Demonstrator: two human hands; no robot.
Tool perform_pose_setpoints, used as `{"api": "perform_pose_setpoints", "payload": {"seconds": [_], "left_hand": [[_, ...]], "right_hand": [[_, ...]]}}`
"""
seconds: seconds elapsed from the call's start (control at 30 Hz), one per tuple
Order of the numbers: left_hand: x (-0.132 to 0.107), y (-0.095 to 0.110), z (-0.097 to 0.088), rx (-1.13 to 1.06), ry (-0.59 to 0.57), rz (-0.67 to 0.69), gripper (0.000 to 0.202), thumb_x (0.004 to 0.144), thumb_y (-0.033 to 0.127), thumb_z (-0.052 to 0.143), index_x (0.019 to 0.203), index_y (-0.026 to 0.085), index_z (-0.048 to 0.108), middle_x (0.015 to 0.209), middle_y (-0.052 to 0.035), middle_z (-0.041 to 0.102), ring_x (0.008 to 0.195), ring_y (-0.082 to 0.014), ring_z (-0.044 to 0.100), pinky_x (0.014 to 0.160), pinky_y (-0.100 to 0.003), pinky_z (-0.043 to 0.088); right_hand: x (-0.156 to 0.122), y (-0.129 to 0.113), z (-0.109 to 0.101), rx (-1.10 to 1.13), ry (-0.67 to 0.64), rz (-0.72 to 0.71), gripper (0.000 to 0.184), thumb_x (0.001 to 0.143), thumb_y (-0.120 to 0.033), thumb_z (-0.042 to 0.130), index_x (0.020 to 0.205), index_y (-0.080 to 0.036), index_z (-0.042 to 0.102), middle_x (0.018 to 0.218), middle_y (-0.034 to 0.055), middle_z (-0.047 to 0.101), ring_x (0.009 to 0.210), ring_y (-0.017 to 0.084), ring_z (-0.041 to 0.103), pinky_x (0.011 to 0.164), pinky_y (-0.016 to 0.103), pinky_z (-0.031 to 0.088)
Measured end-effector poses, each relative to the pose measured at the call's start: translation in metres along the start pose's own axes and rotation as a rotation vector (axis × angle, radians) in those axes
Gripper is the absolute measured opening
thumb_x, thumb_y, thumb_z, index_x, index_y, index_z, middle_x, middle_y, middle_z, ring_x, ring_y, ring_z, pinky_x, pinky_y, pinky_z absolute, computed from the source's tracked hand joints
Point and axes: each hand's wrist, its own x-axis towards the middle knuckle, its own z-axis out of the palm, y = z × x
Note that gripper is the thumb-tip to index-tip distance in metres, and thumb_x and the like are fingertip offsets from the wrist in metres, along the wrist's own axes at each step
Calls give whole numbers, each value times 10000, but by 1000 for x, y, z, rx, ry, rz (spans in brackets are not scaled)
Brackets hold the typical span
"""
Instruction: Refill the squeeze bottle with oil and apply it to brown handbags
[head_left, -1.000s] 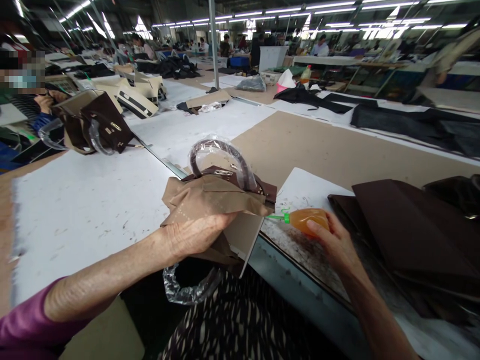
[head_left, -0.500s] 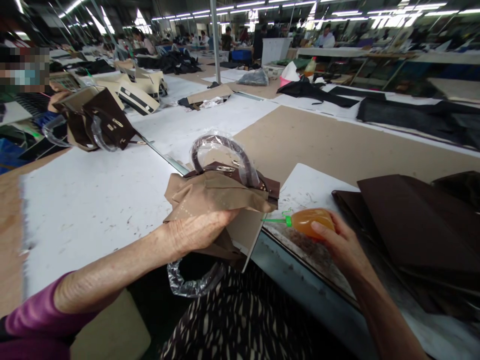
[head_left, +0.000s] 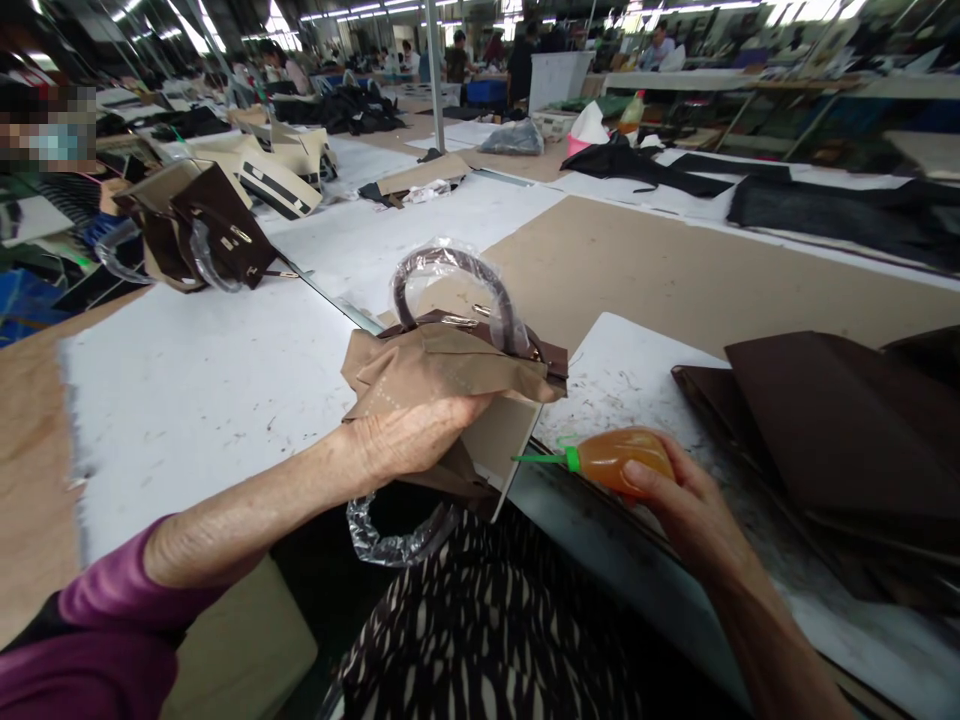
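Note:
A brown handbag (head_left: pixel 551 362) lies at the table edge in front of me, one plastic-wrapped handle (head_left: pixel 450 262) standing up and the other hanging by my lap. Tan lining (head_left: pixel 442 372) is pulled out over its side. My left hand (head_left: pixel 420 435) grips the bag at the lining; its fingertips are hidden under the cloth. In my right hand (head_left: pixel 686 490) is a squeeze bottle (head_left: pixel 622 460) of amber liquid with a green cap. The bottle is held level, its thin green nozzle (head_left: pixel 536 458) pointing left, close to the bag's beige inner panel (head_left: pixel 501 445).
Dark brown pieces (head_left: pixel 817 430) are stacked on the right. A similar brown handbag (head_left: pixel 214 230) stands at the far left beside a person in a mask. Black material (head_left: pixel 847 215) lies at the back right, and a metal post (head_left: pixel 435 80) rises from the table.
The squeeze bottle has moved slightly left and down, bringing its nozzle nearer the inner panel. My left hand keeps its grip on the bag. The view has shifted a little.

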Motion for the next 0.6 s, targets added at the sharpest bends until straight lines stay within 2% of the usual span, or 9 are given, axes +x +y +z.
{"api": "perform_pose_setpoints", "payload": {"seconds": [0.13,0.3,0.6], "left_hand": [[-2,-3,3,15,6,42,364,821,208,510,1171,206,609,1049,-72,675,1060,-223,606,923,-327,465],[-2,-6,11,-37,112,66,386,808,393,559,1151,222,605,1049,-48,681,1045,-216,616,891,-310,490],[4,-3,8,-77,138,118,370,852,344,503,1191,228,597,1100,-57,674,1079,-207,607,943,-346,471]], "right_hand": [[-9,-6,5,-14,-8,26,487,688,-448,747,1089,-219,593,924,61,657,732,225,589,559,287,467],[-26,-15,14,-44,-36,34,505,698,-451,731,1107,-206,565,894,55,644,687,200,558,547,272,441],[-42,-12,14,-52,-99,64,508,738,-448,713,1156,-233,520,905,12,628,701,162,537,578,246,440]]}}
